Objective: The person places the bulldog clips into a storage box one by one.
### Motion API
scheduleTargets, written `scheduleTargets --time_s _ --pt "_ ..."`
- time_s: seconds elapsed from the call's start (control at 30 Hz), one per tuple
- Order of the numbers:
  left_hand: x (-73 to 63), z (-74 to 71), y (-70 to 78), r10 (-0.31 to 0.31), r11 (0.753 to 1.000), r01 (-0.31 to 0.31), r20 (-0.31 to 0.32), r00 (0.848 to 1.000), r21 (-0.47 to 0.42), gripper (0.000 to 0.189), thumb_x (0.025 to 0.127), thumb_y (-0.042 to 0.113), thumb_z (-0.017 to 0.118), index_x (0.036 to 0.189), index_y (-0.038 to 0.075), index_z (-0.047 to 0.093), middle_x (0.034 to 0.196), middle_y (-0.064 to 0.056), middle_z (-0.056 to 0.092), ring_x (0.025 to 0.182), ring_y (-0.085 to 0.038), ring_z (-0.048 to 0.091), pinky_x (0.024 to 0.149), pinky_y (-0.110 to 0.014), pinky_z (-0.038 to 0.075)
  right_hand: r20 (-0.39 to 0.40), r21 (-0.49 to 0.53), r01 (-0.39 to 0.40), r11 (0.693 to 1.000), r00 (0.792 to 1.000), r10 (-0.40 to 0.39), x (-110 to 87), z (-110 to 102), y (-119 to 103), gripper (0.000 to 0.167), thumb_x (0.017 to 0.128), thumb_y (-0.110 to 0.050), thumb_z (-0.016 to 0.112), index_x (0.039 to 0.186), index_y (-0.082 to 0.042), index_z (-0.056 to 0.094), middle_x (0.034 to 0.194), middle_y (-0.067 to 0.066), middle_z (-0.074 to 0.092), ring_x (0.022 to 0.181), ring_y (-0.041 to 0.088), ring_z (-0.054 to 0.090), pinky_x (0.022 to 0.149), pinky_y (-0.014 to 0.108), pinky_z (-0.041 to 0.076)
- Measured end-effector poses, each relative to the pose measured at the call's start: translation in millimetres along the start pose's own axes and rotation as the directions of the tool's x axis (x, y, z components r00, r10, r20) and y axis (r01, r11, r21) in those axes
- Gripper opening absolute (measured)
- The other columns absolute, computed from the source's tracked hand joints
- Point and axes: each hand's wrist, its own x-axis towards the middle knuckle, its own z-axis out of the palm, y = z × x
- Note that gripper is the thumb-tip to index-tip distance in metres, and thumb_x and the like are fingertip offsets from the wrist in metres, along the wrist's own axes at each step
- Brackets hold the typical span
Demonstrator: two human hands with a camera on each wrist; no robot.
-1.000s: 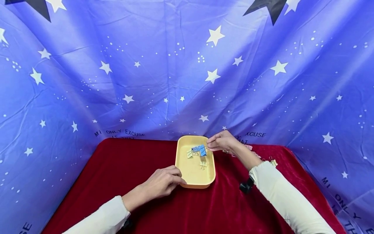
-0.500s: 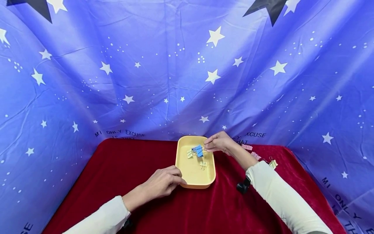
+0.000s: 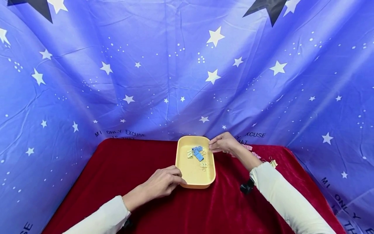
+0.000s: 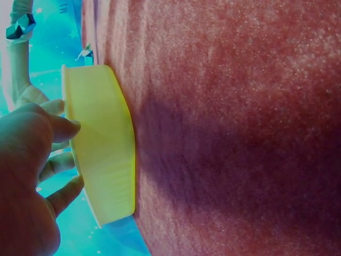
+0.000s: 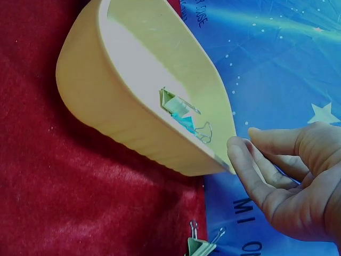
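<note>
A yellow plastic tray (image 3: 193, 176) stands on the red cloth. My left hand (image 3: 163, 180) pinches its near-left rim; in the left wrist view the thumb and fingers lie over the edge of the tray wall (image 4: 104, 144). Inside, blue binder clips (image 3: 199, 156) lie bunched beside a pale yellow binder clip (image 3: 190, 154). A second pale yellow clip (image 3: 203, 165) sits nearer the front. Just outside the far-right rim is my right hand (image 3: 224, 142), thumb and fingertips slightly apart with nothing between them in the right wrist view.
Pink binder clips (image 3: 255, 155) lie on the cloth to the right, partly behind the right forearm. Further right is a yellow binder clip (image 3: 273, 163). A blue star-printed curtain (image 3: 157, 81) hangs behind and beside the table with red cloth (image 3: 128, 159).
My right hand carried a blue binder clip over the tray and let it go; the clip now lies among the others. The hand then drew back right to the rim. My left hand stayed put.
</note>
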Motion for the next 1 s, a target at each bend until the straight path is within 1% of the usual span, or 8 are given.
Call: scheduleTargets --time_s 0.1,0.23,0.4,0.5,0.73,0.9,0.97,1.0 --pt "-0.5 0.9 -0.2 0.001 1.000 -0.001 -0.004 1.000 0.002 0.034 0.090 0.000 0.083 0.106 0.028 0.090 0.096 0.012 0.071 0.095 -0.005 0.064 0.075 -0.014 0.054 0.005 0.003 -0.003 1.000 1.000 0.003 -2.5 -5 1 0.042 0.096 0.016 0.074 0.138 0.022 0.066 0.122 0.035 0.079 0.093 0.025 0.086 0.098 0.043 0.067" --pt "-0.7 1.3 0.0 0.000 1.000 0.000 -0.004 1.000 0.006 0.033 0.089 0.000 0.084 0.106 0.028 0.090 0.096 0.012 0.071 0.095 -0.006 0.065 0.075 -0.015 0.054 0.003 0.018 0.000 1.000 1.000 0.000 -5.5 -14 5 0.041 0.096 0.015 0.074 0.135 0.024 0.067 0.109 0.030 0.083 0.090 0.021 0.085 0.099 0.043 0.067" --pt "-0.3 0.7 0.5 -0.007 1.000 0.007 0.000 1.000 0.004 0.033 0.090 0.001 0.084 0.106 0.028 0.090 0.096 0.012 0.072 0.095 -0.005 0.065 0.074 -0.014 0.054 -0.006 -0.001 -0.002 1.000 1.000 0.002 -10.0 -26 11 0.044 0.097 0.015 0.074 0.139 0.023 0.064 0.099 0.015 0.085 0.091 0.019 0.084 0.098 0.040 0.068" --pt "0.2 0.3 0.7 -0.008 1.000 0.008 0.000 1.000 0.002 0.033 0.090 0.001 0.084 0.106 0.028 0.090 0.096 0.012 0.072 0.095 -0.005 0.065 0.074 -0.014 0.053 -0.011 -0.023 -0.002 1.000 1.000 0.002 -13.3 -34 15 0.045 0.097 0.014 0.074 0.140 0.023 0.064 0.098 0.011 0.085 0.092 0.019 0.084 0.097 0.040 0.068" --pt "0.9 -0.2 1.1 -0.012 1.000 0.012 0.010 1.000 0.004 0.034 0.090 0.000 0.083 0.107 0.029 0.090 0.096 0.012 0.071 0.095 -0.005 0.064 0.074 -0.014 0.052 -0.040 -0.064 -0.007 0.998 0.999 0.005 -22.0 -54 26 0.046 0.098 0.009 0.077 0.140 0.022 0.065 0.106 0.022 0.086 0.088 0.016 0.083 0.097 0.041 0.068" --pt "0.3 -0.6 0.7 -0.010 1.000 0.010 0.008 1.000 0.004 0.035 0.089 -0.001 0.083 0.107 0.028 0.090 0.096 0.012 0.071 0.094 -0.006 0.064 0.074 -0.014 0.052 -0.067 -0.078 -0.015 0.997 0.998 0.010 -27.6 -67 35 0.046 0.097 0.010 0.078 0.140 0.022 0.065 0.101 0.018 0.086 0.085 0.017 0.083 0.094 0.040 0.069" --pt "0.3 -0.4 0.5 -0.010 1.000 0.010 0.007 1.000 0.002 0.034 0.090 0.000 0.082 0.107 0.028 0.090 0.096 0.011 0.071 0.094 -0.006 0.064 0.074 -0.014 0.053 -0.067 -0.094 -0.009 0.996 0.998 0.002 -29.9 -72 39 0.047 0.097 0.011 0.077 0.140 0.023 0.063 0.101 0.017 0.086 0.089 0.021 0.085 0.094 0.040 0.068" --pt "0.2 -0.2 0.4 -0.011 1.000 0.011 0.009 1.000 -0.001 0.034 0.090 0.000 0.082 0.107 0.029 0.090 0.096 0.011 0.072 0.095 -0.006 0.064 0.074 -0.014 0.053 -0.064 -0.099 -0.006 0.995 0.998 -0.001 -31.3 -74 41 0.047 0.098 0.010 0.077 0.141 0.023 0.062 0.103 0.019 0.086 0.091 0.023 0.085 0.096 0.041 0.068"
